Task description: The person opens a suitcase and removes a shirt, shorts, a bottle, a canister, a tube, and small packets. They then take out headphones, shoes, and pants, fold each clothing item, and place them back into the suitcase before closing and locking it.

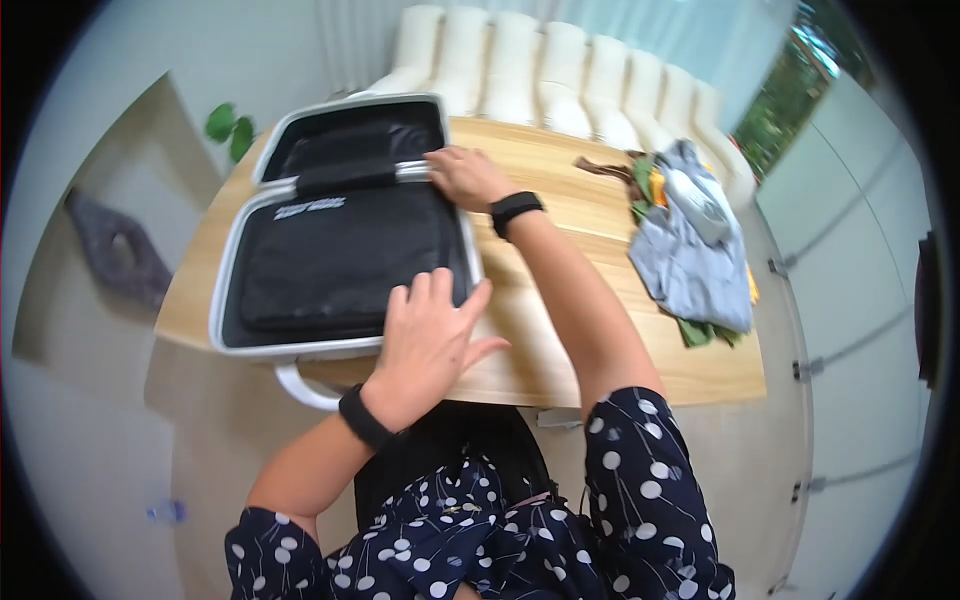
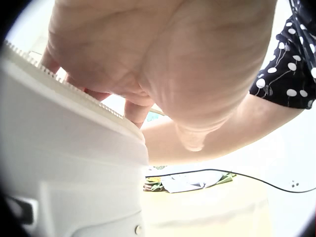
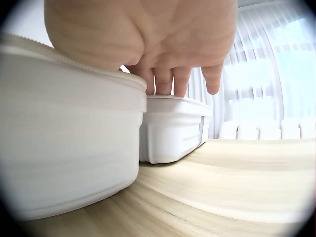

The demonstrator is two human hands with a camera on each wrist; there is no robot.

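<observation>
A white hard-shell suitcase (image 1: 232, 290) lies open on the wooden table, its two halves joined at a hinge strip. Black lining panels (image 1: 340, 265) cover the inside of the larger half. My left hand (image 1: 428, 335) rests over the front right corner of that half, fingers straight and spread, thumb out to the right. In the left wrist view the zipper rim (image 2: 74, 94) runs right under its fingers. My right hand (image 1: 475, 180) lies at the hinge side, with its fingertips on the rim between the halves. The right wrist view shows its fingers reaching down at the smaller half (image 3: 173, 126).
Folded clothes (image 1: 690, 240), grey-blue with green and yellow pieces, lie on the right of the table (image 1: 560, 345). White chairs (image 1: 560, 75) line the far side. A black chair (image 1: 450, 440) stands at the near edge, and a suitcase handle (image 1: 305, 388) sticks out over it.
</observation>
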